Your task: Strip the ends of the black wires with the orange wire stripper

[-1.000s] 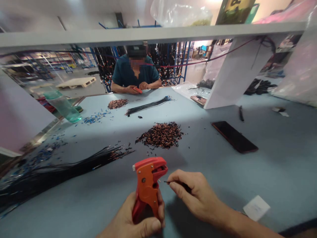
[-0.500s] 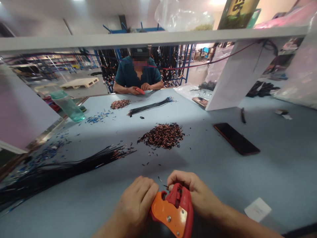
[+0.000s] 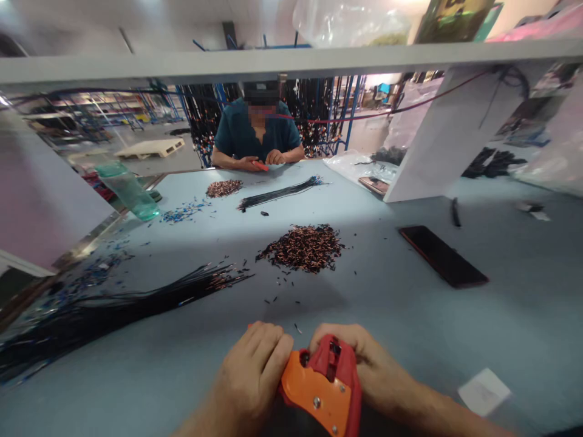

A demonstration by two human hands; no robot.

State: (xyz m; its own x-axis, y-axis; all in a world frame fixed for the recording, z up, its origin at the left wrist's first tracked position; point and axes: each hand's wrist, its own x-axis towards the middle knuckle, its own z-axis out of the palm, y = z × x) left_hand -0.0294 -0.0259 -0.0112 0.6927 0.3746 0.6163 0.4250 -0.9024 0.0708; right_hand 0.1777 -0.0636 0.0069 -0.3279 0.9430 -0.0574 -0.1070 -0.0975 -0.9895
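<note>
My left hand is wrapped around the handles of a red and orange wire stripper, low in the middle of the view. My right hand is closed behind the tool's red head, its fingertips bent in by the jaws. The thin black wire in its pinch showed a moment ago; now the tool and fingers hide it. Beyond my hands lies a heap of short black and copper wire offcuts. To the left stretches a bundle of long black wires, many with bare copper ends.
Blue scraps litter the left edge near a leaning green bottle. On the right lie a black phone and a white paper piece. A shelf spans overhead. Across the table sits a co-worker holding a red tool.
The black wire end that stuck out from my right fingers is out of sight. My right fingers have drawn in closer behind the stripper's head. The view has shifted slightly.
</note>
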